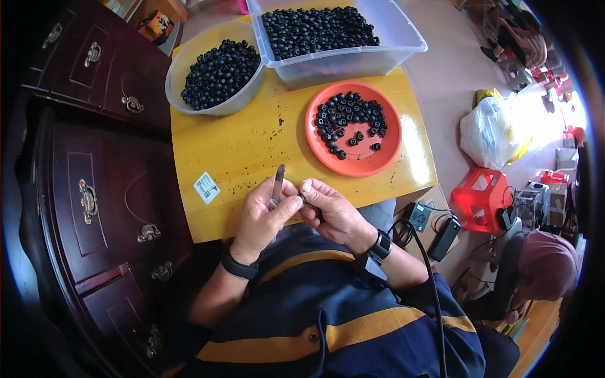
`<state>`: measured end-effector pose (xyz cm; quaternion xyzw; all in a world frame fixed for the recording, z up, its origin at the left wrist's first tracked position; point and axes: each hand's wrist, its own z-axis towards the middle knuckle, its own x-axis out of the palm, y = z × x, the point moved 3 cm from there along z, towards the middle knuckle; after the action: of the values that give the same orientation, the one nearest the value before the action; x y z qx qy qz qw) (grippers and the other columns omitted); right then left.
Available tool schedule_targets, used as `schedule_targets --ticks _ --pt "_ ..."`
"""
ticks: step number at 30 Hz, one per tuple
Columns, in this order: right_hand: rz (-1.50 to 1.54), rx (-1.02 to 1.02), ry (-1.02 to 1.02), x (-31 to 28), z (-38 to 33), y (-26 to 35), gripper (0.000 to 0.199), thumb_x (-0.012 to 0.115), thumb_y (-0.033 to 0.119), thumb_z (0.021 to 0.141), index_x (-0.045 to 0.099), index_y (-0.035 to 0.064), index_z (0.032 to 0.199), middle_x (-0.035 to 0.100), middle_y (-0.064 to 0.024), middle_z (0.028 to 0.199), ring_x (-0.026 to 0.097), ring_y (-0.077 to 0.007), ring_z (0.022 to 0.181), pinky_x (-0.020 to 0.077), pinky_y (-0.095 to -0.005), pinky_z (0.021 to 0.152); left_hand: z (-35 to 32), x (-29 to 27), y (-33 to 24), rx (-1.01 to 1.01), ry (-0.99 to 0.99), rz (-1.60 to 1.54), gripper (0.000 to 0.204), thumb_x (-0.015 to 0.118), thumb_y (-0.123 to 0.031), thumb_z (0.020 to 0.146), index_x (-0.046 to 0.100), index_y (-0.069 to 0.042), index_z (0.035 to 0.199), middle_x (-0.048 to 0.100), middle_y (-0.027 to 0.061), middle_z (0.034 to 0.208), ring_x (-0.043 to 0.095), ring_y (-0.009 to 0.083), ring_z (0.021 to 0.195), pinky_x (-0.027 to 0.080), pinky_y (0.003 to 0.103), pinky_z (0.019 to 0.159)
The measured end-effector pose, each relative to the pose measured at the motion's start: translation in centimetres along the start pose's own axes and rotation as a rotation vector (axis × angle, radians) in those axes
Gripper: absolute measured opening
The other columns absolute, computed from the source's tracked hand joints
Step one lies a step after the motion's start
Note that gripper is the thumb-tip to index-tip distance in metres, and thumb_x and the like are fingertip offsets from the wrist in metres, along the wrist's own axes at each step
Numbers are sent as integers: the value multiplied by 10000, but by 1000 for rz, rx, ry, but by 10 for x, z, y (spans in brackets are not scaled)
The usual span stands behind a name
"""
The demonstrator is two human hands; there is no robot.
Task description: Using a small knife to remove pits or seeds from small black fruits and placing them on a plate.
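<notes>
My two hands meet over the near edge of the yellow table (252, 145). My left hand (261, 217) is closed around a small knife (278, 181), its narrow blade pointing up and away from me. Its thumb and fingertips press toward a small round black part (302, 198), pinched by my right hand (337, 217). Most of that part is hidden by fingers. Beyond them, an orange plate (362, 165) carries many similar black parts (350, 113) with holes through them. Whether the blade touches the part cannot be made out.
A round translucent bowl (173, 94) and a clear rectangular box (328, 65), both full of black parts, stand at the table's far side. Black scraps dot the tabletop. Dark drawers (94, 208) line the left. At right are a red stool (482, 196), a cable and another person (542, 271).
</notes>
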<state>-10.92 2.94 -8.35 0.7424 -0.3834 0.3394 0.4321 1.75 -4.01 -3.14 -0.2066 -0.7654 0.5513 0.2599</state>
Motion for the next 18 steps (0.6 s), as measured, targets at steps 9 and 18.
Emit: schedule_targets --ticks 9,18 --pt "-22 27 -27 1 0 0 201 593 303 1029 597 108 981 586 50 774 487 -19 590 383 -164 491 2 3 8 106 -32 47 88 650 -96 933 589 -48 974 604 -18 765 447 1 570 345 174 485" --pt "90 102 -68 8 -2 2 193 595 306 1027 595 122 969 615 37 801 486 -16 589 377 -159 484 2 -10 13 -103 13 -172 97 641 -142 952 611 -53 974 626 -11 771 461 -4 587 362 164 497"
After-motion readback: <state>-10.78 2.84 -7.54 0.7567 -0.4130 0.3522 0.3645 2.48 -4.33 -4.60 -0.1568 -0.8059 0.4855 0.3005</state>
